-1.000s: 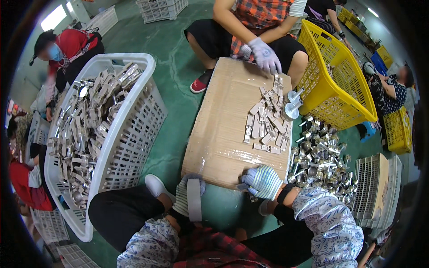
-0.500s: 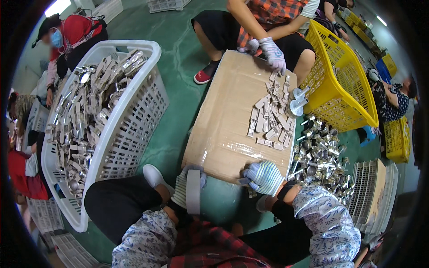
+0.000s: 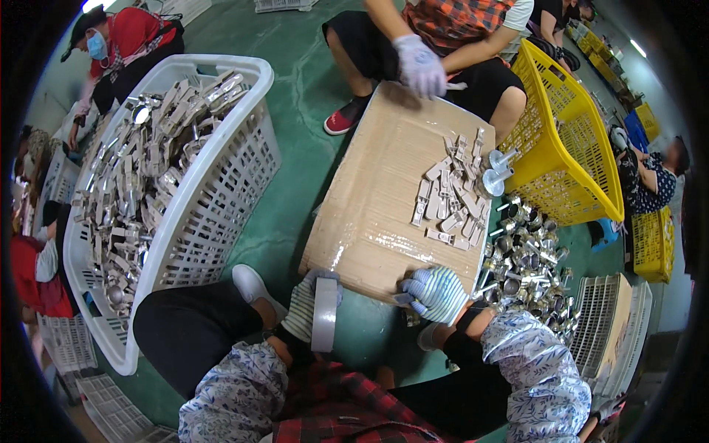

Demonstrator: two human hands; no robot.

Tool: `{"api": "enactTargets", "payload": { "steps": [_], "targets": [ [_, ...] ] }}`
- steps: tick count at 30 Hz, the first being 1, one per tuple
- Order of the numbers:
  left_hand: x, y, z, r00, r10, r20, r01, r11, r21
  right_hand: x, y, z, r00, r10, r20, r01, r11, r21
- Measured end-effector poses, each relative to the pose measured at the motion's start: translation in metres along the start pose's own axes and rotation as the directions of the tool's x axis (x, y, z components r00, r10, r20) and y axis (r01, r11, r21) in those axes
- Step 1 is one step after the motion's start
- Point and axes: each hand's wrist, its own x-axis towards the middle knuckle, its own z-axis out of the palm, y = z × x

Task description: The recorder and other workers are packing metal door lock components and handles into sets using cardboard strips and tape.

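My left hand (image 3: 301, 306), in a striped knit glove, is closed round a grey roll of tape (image 3: 323, 316), seen nearly edge-on beside the near left corner of a brown cardboard box (image 3: 362, 214). My right hand (image 3: 437, 295), gloved the same way, rests at the box's near right edge. Its thumb and fingers pinch a small grey strip (image 3: 403, 298); whether it joins the roll I cannot tell. Several beige lever-like parts (image 3: 452, 196) lie on the right of the cardboard, with two round metal pieces with stems (image 3: 496, 177) at its right edge.
A white basket (image 3: 214, 199) heaped with metal parts stands at left. A yellow basket (image 3: 572, 162) is at far right, with a pile of stemmed metal cups (image 3: 528, 255) on the floor nearer me. Across the box sits a co-worker with a gloved hand (image 3: 421, 65). White crates (image 3: 598, 317) stand at right.
The co-worker's gloved hand has lifted off the parts and moved left, blurred. The tape roll in my left hand has tilted slightly; my right hand keeps its place.
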Motion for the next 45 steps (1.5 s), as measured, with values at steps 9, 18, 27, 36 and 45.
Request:
{"api": "enactTargets", "payload": {
  "steps": [9,18,27,36,45],
  "targets": [
    [-0.006,0.009,0.008,1.0,-0.001,0.001,0.001,1.0,-0.001,0.003,-0.001,0.0,0.999,-0.013,0.032,0.013,1.0,-0.001],
    [0.009,-0.02,0.01,0.989,0.13,-0.066,-0.114,0.971,0.209,-0.022,0.003,0.008,0.978,0.032,-0.206,-0.01,0.994,0.107],
    [0.03,-0.026,-0.024,0.999,0.022,-0.038,-0.029,0.979,-0.202,0.001,-0.002,-0.001,0.992,-0.122,-0.023,0.123,0.992,0.032],
    [0.044,-0.036,-0.038,0.944,-0.196,0.264,0.321,0.377,-0.869,0.004,-0.005,-0.021,0.943,-0.327,0.055,0.332,0.935,-0.127],
    [0.036,-0.026,-0.027,0.99,-0.067,0.128,0.101,0.956,-0.274,0.003,-0.002,-0.026,0.93,-0.365,0.051,0.368,0.923,-0.112]
  ]
}}
